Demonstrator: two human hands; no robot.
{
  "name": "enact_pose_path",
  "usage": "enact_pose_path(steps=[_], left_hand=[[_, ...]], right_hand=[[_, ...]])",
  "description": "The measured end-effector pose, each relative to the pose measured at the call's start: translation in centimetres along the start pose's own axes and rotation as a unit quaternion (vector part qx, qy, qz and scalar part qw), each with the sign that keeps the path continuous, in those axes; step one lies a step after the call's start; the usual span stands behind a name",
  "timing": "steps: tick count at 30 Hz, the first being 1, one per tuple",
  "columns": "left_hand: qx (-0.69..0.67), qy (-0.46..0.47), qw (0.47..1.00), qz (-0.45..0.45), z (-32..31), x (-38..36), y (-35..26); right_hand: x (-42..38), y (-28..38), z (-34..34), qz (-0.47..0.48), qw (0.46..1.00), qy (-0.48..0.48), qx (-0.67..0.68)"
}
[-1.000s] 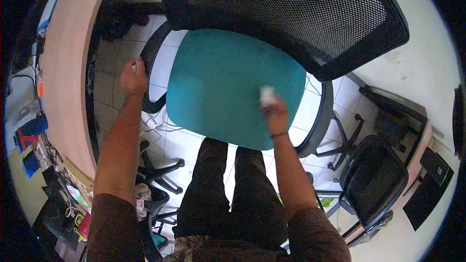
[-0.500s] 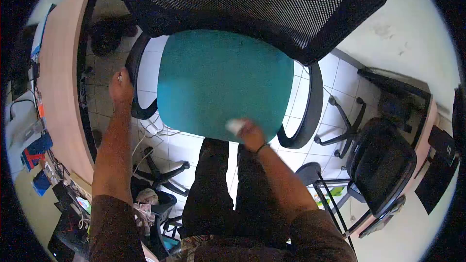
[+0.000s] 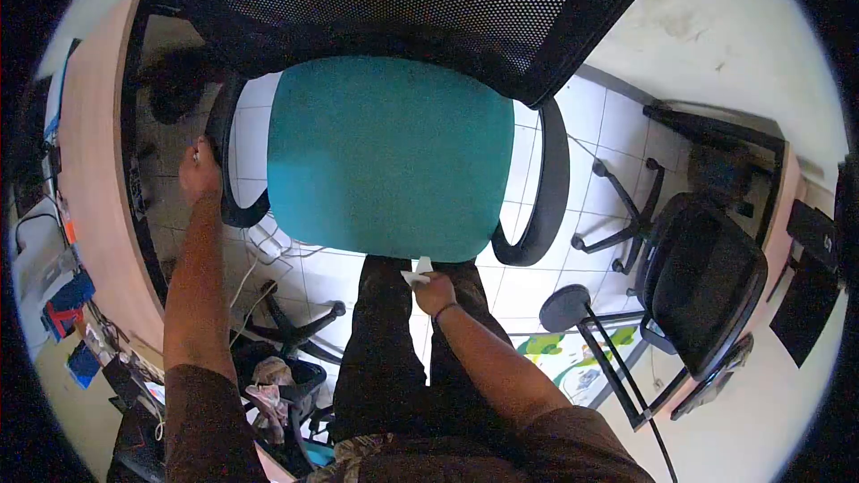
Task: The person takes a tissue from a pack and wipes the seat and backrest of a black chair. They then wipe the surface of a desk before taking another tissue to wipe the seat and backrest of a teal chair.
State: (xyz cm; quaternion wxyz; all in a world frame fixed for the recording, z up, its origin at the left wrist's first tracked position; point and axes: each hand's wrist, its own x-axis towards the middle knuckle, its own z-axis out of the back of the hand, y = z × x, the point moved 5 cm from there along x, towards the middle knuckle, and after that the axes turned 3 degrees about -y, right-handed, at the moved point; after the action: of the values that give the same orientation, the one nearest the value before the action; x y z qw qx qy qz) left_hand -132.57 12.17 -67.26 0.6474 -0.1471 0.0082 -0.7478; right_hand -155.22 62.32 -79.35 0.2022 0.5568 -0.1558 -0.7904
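A chair with a teal seat (image 3: 389, 156), a black mesh backrest (image 3: 394, 0) and black armrests stands before me. My left hand (image 3: 200, 170) is closed at the outer side of the left armrest (image 3: 225, 152); something small and pale shows at its fingers, too small to name. Just off the seat's front edge, above my legs, my right hand (image 3: 435, 292) is closed on a white cloth or tissue (image 3: 419, 275), whose tip reaches the seat edge.
Wooden desk (image 3: 89, 152) along the left, cluttered with items. Another black chair (image 3: 702, 286) stands at the right, near a round black stool-like piece (image 3: 565, 308). Below left, a bin-like container (image 3: 309, 376) holds crumpled cloth. White cables lie on the tiled floor.
My right hand has moved left and back toward me, from over the seat to its front edge, with the white piece. The view has shifted, so the chair appears further left.
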Motion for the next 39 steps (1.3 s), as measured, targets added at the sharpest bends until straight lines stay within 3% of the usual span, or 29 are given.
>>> enact_pose_path(steps=[1,3,4,6,7,9,10,12,14,16,18,20,22,23,24,26,30,31,32,33,34,35,38,39], left_hand=[[-0.022,0.030,0.996,0.075,0.6,-0.2,-0.8],[-0.031,0.023,0.998,0.055,0.6,-0.3,-0.7],[-0.042,0.017,0.999,0.030,0.6,-0.3,-1.0],[-0.038,0.012,0.999,0.035,-0.1,0.1,-0.3],[-0.029,0.010,0.999,0.040,-0.4,0.2,0.3],[-0.006,0.017,1.000,-0.005,-1.3,0.6,1.7],[0.005,0.016,1.000,-0.026,-1.4,0.7,1.4],[0.005,0.037,0.999,-0.017,-1.5,0.7,1.0],[-0.009,0.056,0.998,0.014,-1.8,1.0,1.0],[0.068,0.053,0.996,-0.006,-2.4,0.7,1.6],[0.048,0.044,0.998,0.018,-0.2,0.4,-1.5],[0.026,0.034,0.998,0.039,1.8,0.0,-5.2],[0.069,-0.072,0.995,-0.019,4.0,-0.6,-8.8],[0.068,-0.074,0.995,-0.021,4.1,-1.3,-9.9],[-0.002,-0.044,0.998,-0.047,3.7,-2.5,-10.9],[-0.091,0.065,0.991,-0.077,2.4,-7.0,-13.3],[-0.013,0.396,0.914,-0.088,-8.3,-23.2,-13.0],[0.016,0.429,0.899,-0.088,-10.4,-26.7,-12.5],[0.032,0.424,0.900,-0.102,-11.3,-28.3,-13.2],[0.048,0.418,0.900,-0.115,-12.1,-29.8,-14.0],[0.059,0.441,0.894,-0.042,-9.8,-29.2,-16.3],[0.072,0.462,0.883,0.037,-8.5,-29.1,-17.4],[0.092,0.521,0.848,0.036,-10.0,-28.8,-16.2],[0.092,0.517,0.850,0.039,-11.2,-28.8,-15.4]], right_hand=[[-0.1,-1.2,-1.5,-0.004,0.995,0.099,-0.016],[0.2,3.4,5.3,0.168,0.962,-0.210,0.041],[0.4,5.0,7.5,0.164,0.963,-0.209,0.040],[1.3,6.4,13.0,0.119,0.908,-0.338,0.217],[1.3,5.3,12.6,0.120,0.906,-0.342,0.216],[0.3,0.9,9.0,0.162,0.907,-0.384,-0.062],[0.2,-1.6,6.4,0.167,0.954,-0.204,-0.145],[-3.6,-0.7,4.2,0.126,0.956,0.131,-0.229],[-4.4,-2.4,3.6,0.134,0.968,0.104,-0.188],[-6.9,3.8,9.7,0.226,0.970,-0.030,0.082],[-8.9,10.3,17.7,0.331,0.938,-0.103,0.019],[-8.0,11.7,23.6,0.359,0.913,-0.193,0.026],[-7.6,13.0,29.4,0.299,0.901,-0.312,0.047],[-6.7,13.2,31.4,0.288,0.892,-0.347,0.040],[-5.4,13.3,33.6,0.277,0.881,-0.383,0.033],[-1.9,13.9,36.5,0.367,0.831,-0.404,-0.104],[4.8,14.1,37.5,0.350,0.843,-0.375,-0.165],[5.2,13.7,36.6,0.257,0.874,-0.353,-0.215],[5.1,12.1,35.7,0.313,0.850,-0.382,-0.183],[4.3,10.4,34.7,0.284,0.854,-0.393,-0.190],[2.6,9.0,33.5,0.258,0.856,-0.403,-0.198],[0.6,8.0,32.2,0.254,0.873,-0.380,-0.171],[-5.7,3.7,26.6,0.193,0.932,-0.267,-0.149],[-7.2,3.2,25.1,0.246,0.913,-0.270,-0.181]])
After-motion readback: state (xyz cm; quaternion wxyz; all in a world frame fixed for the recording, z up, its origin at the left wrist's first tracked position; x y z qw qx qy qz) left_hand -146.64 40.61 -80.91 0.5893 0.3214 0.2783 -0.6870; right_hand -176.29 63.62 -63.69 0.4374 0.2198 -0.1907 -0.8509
